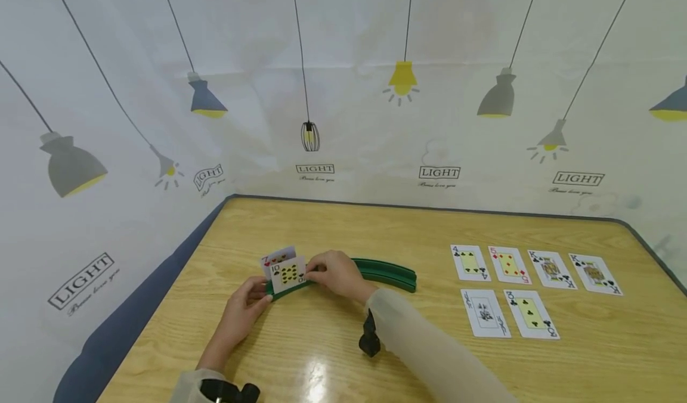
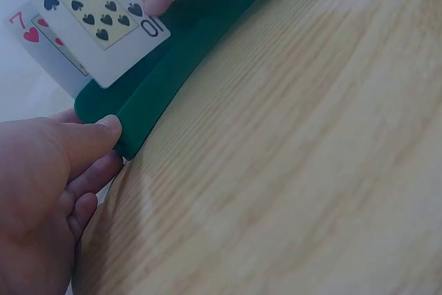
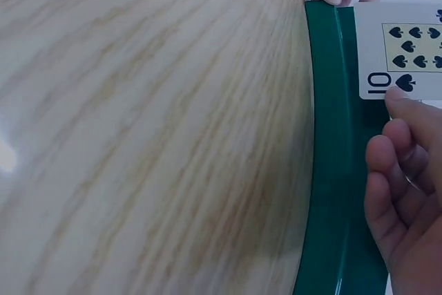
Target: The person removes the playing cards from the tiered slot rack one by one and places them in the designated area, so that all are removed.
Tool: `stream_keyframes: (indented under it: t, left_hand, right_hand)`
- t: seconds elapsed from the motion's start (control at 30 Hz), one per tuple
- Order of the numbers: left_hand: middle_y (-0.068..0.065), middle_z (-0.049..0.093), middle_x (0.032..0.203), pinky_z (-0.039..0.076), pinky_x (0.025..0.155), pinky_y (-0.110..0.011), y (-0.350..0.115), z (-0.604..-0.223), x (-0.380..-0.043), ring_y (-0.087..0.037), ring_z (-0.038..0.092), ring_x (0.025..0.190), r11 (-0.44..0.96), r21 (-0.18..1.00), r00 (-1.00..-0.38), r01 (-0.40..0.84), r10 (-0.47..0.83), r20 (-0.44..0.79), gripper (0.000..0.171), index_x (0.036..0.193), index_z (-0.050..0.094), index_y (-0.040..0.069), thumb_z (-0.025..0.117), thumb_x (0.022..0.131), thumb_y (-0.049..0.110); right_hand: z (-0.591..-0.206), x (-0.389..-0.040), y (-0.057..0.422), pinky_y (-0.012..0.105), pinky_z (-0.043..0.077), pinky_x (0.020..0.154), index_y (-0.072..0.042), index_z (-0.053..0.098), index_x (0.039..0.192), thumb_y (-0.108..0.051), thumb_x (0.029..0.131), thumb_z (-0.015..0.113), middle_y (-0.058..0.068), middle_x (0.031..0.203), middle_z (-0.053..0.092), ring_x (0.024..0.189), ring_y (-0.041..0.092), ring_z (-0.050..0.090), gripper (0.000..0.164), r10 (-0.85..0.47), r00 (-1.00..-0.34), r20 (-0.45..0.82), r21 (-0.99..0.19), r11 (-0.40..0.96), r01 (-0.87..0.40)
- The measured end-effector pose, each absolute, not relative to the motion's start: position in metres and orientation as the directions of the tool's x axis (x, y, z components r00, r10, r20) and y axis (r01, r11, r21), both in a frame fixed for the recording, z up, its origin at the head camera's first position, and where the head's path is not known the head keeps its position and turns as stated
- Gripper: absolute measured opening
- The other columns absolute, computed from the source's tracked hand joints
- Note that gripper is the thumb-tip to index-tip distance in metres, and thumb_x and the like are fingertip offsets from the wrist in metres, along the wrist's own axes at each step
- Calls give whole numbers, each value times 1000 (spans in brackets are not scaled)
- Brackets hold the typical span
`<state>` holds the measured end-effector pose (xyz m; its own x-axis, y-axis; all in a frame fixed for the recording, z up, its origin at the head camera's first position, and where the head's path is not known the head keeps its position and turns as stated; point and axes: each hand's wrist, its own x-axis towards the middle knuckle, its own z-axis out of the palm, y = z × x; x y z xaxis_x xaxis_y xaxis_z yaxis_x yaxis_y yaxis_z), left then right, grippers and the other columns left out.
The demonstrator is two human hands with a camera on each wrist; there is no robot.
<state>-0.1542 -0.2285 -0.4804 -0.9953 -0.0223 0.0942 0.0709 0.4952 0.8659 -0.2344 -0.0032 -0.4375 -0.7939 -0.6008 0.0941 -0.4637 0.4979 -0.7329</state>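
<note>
A curved green card holder (image 1: 387,273) lies on the wooden table. My left hand (image 1: 243,312) grips its left end, the thumb on the front face and other fingers partly hidden behind. Between thumb and finger, my right hand (image 1: 339,275) pinches the ten of spades (image 1: 288,273) by its lower right corner. The ten stands at the holder's left end, its bottom edge at the groove; the right wrist view shows its corner under the thumb (image 3: 407,108). Behind the ten stands a seven of hearts (image 2: 52,53), partly covered.
To the right several cards lie face up in two rows: a black four (image 1: 469,263), a five of diamonds (image 1: 508,265), two kings (image 1: 551,269), a joker (image 1: 485,313) and a three of clubs (image 1: 531,314). A printed wall sheet (image 1: 365,123) borders the wooden table (image 1: 300,355).
</note>
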Motion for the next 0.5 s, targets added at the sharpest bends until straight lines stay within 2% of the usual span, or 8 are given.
stream_keyframes:
  t: [0.2,0.4,0.5]
  left_hand:
    - [-16,57,109,46,84,-39,-228,-482,-156,-27,57,98,489,869,-995,73,-18,94,33,120,52,3,59,88,3]
    - [-17,56,109,46,84,-40,-228,-481,-155,-28,56,99,495,866,-996,73,-13,92,34,121,51,2,59,88,3]
    - [-17,56,109,46,85,-41,-229,-481,-154,-29,56,99,493,866,-995,82,-7,98,34,121,50,1,59,88,3]
  right_hand:
    - [-432,-232,14,21,38,47,-22,70,86,-27,86,65,-4,71,63,51,6,45,8,-588,-803,100,-739,497,-455]
    - [-418,-232,40,22,37,46,-20,70,86,-23,88,64,6,67,62,48,8,43,7,-582,-801,141,-744,472,-474]
    - [-411,-233,54,24,39,46,-19,69,86,-23,88,64,2,65,60,48,9,46,7,-574,-803,161,-734,474,-486]
